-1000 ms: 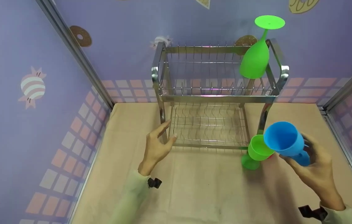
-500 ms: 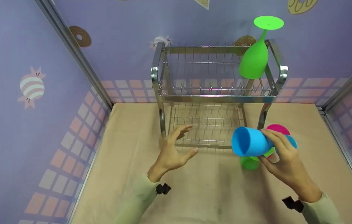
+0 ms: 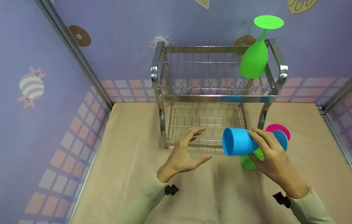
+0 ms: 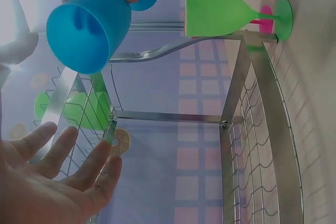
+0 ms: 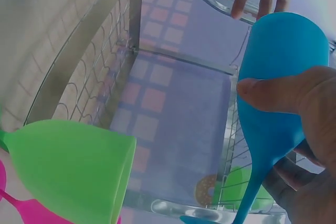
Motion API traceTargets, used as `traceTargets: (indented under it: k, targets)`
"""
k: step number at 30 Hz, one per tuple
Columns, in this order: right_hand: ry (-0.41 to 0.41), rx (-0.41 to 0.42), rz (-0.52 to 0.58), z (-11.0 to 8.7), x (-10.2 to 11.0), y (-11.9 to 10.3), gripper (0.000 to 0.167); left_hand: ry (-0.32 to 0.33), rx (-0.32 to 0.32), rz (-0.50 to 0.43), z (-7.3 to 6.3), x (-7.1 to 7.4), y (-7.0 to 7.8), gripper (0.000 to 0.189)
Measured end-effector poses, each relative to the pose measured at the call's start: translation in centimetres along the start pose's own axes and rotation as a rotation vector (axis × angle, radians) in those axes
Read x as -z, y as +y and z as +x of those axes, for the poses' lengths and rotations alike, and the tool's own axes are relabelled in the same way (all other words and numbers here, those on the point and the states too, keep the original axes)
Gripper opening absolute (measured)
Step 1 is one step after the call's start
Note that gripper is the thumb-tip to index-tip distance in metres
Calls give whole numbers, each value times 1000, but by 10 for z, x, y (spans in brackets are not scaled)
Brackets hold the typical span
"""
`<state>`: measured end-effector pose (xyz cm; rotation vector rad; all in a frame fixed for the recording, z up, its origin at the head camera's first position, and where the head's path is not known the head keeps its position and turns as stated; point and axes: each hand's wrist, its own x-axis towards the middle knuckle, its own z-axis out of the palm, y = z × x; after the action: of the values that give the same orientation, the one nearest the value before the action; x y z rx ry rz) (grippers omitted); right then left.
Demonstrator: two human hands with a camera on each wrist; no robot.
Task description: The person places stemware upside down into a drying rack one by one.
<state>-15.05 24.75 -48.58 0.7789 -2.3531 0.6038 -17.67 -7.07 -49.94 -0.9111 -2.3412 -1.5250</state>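
Observation:
A blue goblet (image 3: 239,142) is gripped by my right hand (image 3: 272,158), lying sideways in the air with its mouth toward the left. In the right wrist view the thumb presses the side of the blue goblet (image 5: 281,61), with other fingers near the stem. My left hand (image 3: 182,155) hovers left of the goblet's mouth, fingers spread and holding nothing; the left wrist view shows the same left hand (image 4: 63,177) apart from it. Behind and below the right hand stands an upright green goblet (image 3: 249,162), mostly covered. Beside it a pink goblet (image 3: 278,127) is partly hidden.
A two-tier metal dish rack (image 3: 213,99) stands at the back wall. Upside down on its upper right sits another green goblet (image 3: 254,60). Beige cloth (image 3: 126,140) covers the table, with patterned walls (image 3: 54,124) around it.
The blue goblet has moved left in my right hand and tipped from mouth-up to sideways. My left hand has moved right, toward it.

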Motion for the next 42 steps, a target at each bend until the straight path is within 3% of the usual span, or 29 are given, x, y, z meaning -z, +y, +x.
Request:
traceTargets:
  k: [16,22,31,42]
  targets:
    - [73,90,-112,7,-25,-14,92,-58,-1,19,8,-18,0,85]
    - [22,104,-172,10,-30,-18,92,-67,7,-9,10,-20,-5,86]
    - [-11,108,-164,13,-34,-24,89,-87,27,-70,13,-22,-6,86]
    - [-31,121,-184,16,-39,-30,89,-99,7,-73,13,-25,-5,85]
